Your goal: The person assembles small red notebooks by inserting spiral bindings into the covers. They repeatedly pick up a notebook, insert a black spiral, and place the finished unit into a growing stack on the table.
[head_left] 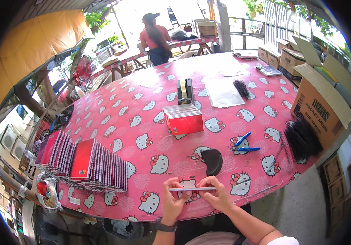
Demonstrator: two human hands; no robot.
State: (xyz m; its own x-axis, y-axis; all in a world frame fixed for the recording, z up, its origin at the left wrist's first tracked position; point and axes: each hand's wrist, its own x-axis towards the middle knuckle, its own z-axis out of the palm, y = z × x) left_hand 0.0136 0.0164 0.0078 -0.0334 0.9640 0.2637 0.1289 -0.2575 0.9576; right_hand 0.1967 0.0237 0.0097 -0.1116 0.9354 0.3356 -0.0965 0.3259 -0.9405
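A thin notebook [191,189], seen edge-on as a pale strip, is held level above the near edge of the table. My left hand [173,200] pinches its left end between thumb and fingers. At the other end, my right hand [213,193] is closed on it in the same way. Just beyond my hands lies a black curved, half-moon-shaped piece [213,161]. To its right rest pliers with blue handles [245,143], spread apart. Farther back sits a stack of red-covered notebooks [185,122], with a tape dispenser [185,93] behind it.
Red spiral notebooks [86,163] stand in rows at left. Black spiral coils [302,141] lie beside an open cardboard box [320,102] at right. White sheets [224,92] and more coils [241,89] lie farther back on the pink patterned tablecloth [142,118]. Another person [155,38] stands beyond.
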